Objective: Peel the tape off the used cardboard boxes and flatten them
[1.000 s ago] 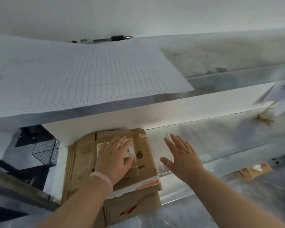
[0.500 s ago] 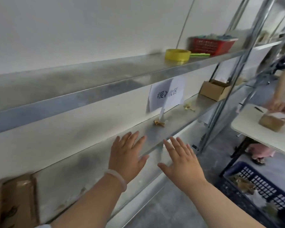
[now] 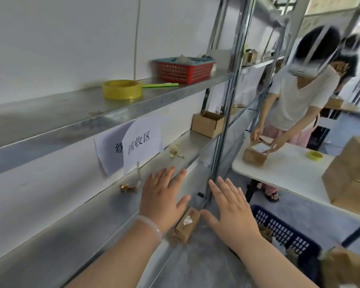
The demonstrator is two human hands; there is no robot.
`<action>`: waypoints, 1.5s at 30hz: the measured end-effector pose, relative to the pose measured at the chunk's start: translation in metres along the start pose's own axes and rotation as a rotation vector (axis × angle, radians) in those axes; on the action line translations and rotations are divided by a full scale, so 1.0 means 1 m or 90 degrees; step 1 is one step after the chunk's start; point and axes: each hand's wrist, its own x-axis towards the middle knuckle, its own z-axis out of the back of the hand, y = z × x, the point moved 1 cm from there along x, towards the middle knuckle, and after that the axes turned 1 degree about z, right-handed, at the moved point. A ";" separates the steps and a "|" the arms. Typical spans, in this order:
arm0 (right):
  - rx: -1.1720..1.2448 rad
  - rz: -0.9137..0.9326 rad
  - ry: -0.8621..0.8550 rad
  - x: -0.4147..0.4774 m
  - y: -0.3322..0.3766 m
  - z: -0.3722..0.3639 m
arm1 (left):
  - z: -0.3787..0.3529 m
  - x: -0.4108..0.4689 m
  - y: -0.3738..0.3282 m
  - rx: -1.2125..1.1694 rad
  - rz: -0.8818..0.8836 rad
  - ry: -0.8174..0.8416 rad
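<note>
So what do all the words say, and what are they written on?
"回收区": on the front sign.
Back sign: one character shows, partly covered, so I cannot read it for sure.
Sticker on the box: too blurred to read.

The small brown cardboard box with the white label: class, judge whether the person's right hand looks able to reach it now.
Probably yes. The right hand is open and empty beside the small brown cardboard box with the white label, nothing showing between them; the box may lie lower.
</note>
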 end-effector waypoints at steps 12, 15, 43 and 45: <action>0.004 -0.077 0.015 0.180 -0.098 -0.046 | -0.105 0.183 0.032 -0.034 0.001 0.043; 0.012 -0.112 0.020 0.221 -0.122 -0.053 | -0.126 0.230 0.039 -0.037 -0.005 0.064; 0.414 -0.179 0.246 0.614 -0.376 -0.145 | -0.347 0.511 0.008 -0.255 0.365 0.174; 0.459 -0.189 0.217 0.623 -0.379 -0.151 | -0.355 0.519 0.008 -0.302 0.397 0.179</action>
